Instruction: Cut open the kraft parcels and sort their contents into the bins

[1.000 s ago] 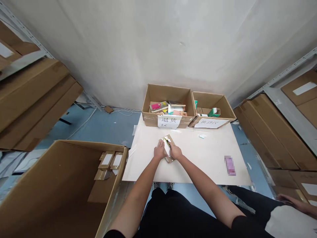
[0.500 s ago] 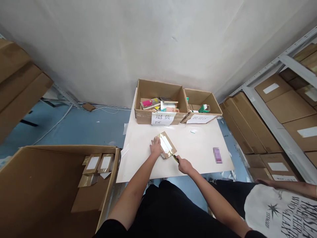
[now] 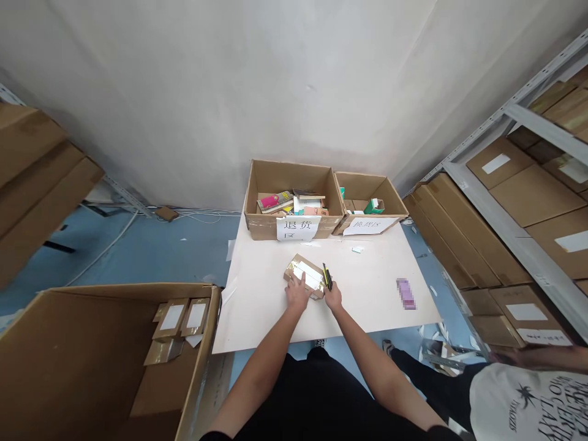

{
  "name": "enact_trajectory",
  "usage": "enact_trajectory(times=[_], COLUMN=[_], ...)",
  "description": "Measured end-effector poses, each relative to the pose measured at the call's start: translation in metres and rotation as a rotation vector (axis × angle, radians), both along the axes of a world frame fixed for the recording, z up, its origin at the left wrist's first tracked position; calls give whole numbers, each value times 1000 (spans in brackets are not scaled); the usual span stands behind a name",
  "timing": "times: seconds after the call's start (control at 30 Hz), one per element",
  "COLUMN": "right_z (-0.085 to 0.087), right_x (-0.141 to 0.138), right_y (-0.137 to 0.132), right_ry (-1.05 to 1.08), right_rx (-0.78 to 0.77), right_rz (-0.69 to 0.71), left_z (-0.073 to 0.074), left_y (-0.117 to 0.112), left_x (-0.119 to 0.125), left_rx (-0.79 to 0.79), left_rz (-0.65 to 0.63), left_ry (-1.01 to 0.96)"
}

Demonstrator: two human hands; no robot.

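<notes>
A small brown parcel (image 3: 306, 273) with a white label and clear tape lies on the white table (image 3: 367, 288). My left hand (image 3: 297, 295) rests on its near edge with fingers spread flat. My right hand (image 3: 332, 297) is closed round a yellow-and-black box cutter (image 3: 326, 277), held against the parcel's right side with its tip pointing away from me.
Two open cardboard boxes with paper signs stand at the table's far edge, the left box (image 3: 294, 199) full of small packages, the right box (image 3: 370, 202) with a few. A pink object (image 3: 405, 293) lies at right. A big carton (image 3: 105, 361) with taped parcels is at left. Another person (image 3: 528, 398) sits at lower right.
My right hand has brought the cutter from the parcel's near corner up along its right side. My left hand has slid from the parcel's left edge to its near edge. The view shifted slightly.
</notes>
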State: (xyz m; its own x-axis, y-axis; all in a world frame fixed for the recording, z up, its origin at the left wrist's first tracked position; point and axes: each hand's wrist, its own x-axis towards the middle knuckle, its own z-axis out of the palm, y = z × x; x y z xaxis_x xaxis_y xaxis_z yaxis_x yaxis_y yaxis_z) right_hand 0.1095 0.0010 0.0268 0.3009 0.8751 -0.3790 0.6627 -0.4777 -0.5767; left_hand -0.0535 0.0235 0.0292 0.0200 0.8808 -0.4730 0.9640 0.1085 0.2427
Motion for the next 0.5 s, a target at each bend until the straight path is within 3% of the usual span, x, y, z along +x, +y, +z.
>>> enact_trajectory(times=[0.1,0.23,0.37,0.5], right_z=[1,8,6,1], right_x=[4,37,68,84], right_y=[36,62,53,28], right_ry=[-106,91,486,796], right_rx=[-37,9,76,36], right_rz=[-3,-11,-238,-303], left_z=[-4,4,21,23], left_y=[-14,-13,14,42], left_x=[18,20,8,4], left_rx=[-11,-121,-67,-38], left_rz=[29,2,-102,-268], left_ry=[30,87,93,26])
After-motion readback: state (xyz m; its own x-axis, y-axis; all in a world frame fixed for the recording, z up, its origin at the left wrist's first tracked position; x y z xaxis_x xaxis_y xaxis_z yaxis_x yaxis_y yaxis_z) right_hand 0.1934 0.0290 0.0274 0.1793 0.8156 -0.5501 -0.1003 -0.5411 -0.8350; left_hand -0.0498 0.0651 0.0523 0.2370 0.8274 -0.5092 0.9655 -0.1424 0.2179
